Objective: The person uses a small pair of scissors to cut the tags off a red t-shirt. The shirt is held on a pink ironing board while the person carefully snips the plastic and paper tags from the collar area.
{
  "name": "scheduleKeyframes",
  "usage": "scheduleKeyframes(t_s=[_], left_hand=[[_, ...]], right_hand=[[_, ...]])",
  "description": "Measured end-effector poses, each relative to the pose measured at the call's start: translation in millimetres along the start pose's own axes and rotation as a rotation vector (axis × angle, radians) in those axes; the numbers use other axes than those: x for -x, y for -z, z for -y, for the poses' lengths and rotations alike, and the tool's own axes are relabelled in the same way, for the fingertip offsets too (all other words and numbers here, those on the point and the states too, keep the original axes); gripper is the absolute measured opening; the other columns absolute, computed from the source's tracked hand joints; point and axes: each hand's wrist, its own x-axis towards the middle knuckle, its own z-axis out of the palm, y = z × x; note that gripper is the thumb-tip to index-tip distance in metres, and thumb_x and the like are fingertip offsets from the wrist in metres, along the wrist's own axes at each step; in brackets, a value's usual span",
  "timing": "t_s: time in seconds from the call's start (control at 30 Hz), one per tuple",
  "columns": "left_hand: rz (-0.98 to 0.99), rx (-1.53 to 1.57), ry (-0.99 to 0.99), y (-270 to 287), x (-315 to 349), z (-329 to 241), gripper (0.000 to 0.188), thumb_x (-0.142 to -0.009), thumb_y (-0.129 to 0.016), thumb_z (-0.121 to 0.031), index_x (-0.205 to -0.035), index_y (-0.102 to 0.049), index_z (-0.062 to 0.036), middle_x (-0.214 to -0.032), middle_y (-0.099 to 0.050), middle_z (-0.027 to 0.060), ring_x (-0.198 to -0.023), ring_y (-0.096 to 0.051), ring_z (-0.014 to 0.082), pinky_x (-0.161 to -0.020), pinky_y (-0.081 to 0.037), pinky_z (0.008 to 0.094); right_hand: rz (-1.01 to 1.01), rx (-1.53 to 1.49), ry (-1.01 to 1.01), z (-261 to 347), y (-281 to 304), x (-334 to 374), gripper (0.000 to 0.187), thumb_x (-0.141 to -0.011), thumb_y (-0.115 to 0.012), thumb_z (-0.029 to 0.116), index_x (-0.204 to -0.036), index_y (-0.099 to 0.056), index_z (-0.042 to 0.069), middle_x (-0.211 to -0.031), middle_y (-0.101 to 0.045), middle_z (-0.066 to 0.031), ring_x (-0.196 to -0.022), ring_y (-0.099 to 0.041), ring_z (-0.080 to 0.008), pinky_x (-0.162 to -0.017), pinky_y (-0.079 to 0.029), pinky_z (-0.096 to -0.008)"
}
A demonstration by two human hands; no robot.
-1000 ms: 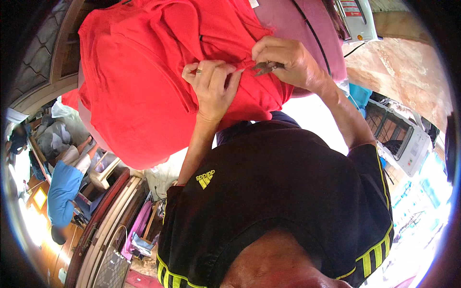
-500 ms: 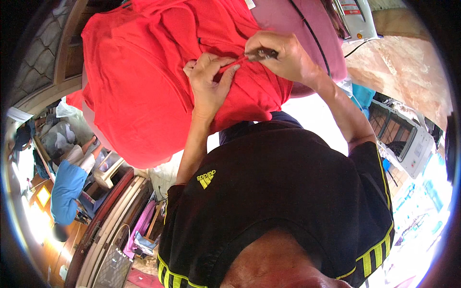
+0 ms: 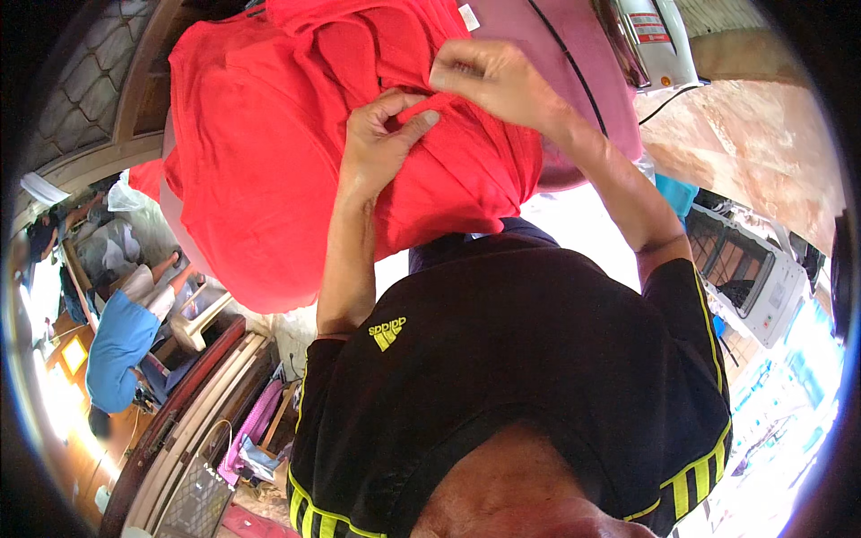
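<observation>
Left hand (image 3: 377, 148) keeps its grip pinched on red cloth (image 3: 260, 179); right hand (image 3: 491, 79), higher in view than before, curls, contents unclear.

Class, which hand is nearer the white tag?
Right. The right hand is just below the white tag in the picture; the left hand is farther down and to its left.

Left hand (image 3: 375, 143), upper centre: thumb and fingers pinched; left forearm (image 3: 348, 255) near vertical. Right hand (image 3: 489, 81) higher, rightward, fingers curled, slightly blurred; right forearm (image 3: 614, 184) slants lower right.
</observation>
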Motion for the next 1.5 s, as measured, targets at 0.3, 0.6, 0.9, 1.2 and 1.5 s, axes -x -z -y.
scheduleKeyframes(t_s=[0.3, 0.6, 0.9, 1.2, 1.5], left_hand=[[0.051, 0.088, 0.088, 5.9, -0.3, -5.7, 0.016, -0.096, -0.064, -0.012, -0.100, -0.071, 0.0026, -0.087, -0.063, -0.0012, -0.082, -0.053, 0.0087, -0.078, -0.044, 0.0238], [-0.008, -0.059, 0.041, 2.6, 1.9, -5.8, 0.021, -0.097, -0.063, -0.016, -0.102, -0.071, 0.0032, -0.077, -0.061, -0.0037, -0.075, -0.051, 0.0062, -0.070, -0.044, 0.0245], [-0.062, -0.090, -0.026, -4.1, -1.5, 2.3, 0.019, -0.096, -0.065, -0.015, -0.100, -0.073, 0.0018, -0.076, -0.062, -0.0054, -0.073, -0.051, 0.0047, -0.068, -0.045, 0.0235], [-0.041, -0.024, 0.022, -1.6, -0.5, 3.0, 0.017, -0.093, -0.069, -0.013, -0.100, -0.073, 0.0022, -0.080, -0.067, -0.0030, -0.075, -0.056, 0.0050, -0.071, -0.047, 0.0234], [-0.092, 0.001, -0.026, -8.6, 3.5, -1.5, 0.015, -0.082, -0.078, -0.006, -0.095, -0.074, 0.0003, -0.089, -0.075, 0.0051, -0.086, -0.067, 0.0089, -0.084, -0.052, 0.0254]], right_hand=[[-0.069, 0.132, 0.167, 4.9, -6.8, 32.9, 0.017, -0.085, -0.073, 0.009, -0.100, -0.071, 0.002, -0.091, -0.071, -0.0116, -0.078, -0.069, -0.0241, -0.070, -0.056, -0.0323], [-0.098, -0.023, 0.117, 17.9, -5.9, 43.8, 0.025, -0.085, -0.076, 0.017, -0.105, -0.068, 0.005, -0.097, -0.072, -0.0110, -0.087, -0.072, -0.0231, -0.077, -0.058, -0.0330], [-0.127, 0.018, -0.104, 11.5, -19.0, 64.7, 0.021, -0.090, -0.073, 0.010, -0.104, -0.067, -0.004, -0.087, -0.073, -0.0100, -0.087, -0.070, -0.0115, -0.077, -0.057, -0.0278], [-0.096, 0.095, -0.024, 22.5, -13.3, 39.3, 0.023, -0.091, -0.071, 0.017, -0.107, -0.066, 0.002, -0.078, -0.071, -0.0106, -0.069, -0.070, -0.0210, -0.067, -0.056, -0.0324], [-0.044, 0.199, -0.081, 36.4, -4.9, 44.7, 0.026, -0.095, -0.066, 0.017, -0.114, -0.057, 0.001, -0.101, -0.070, -0.0159, -0.092, -0.070, -0.0286, -0.082, -0.055, -0.0378]])
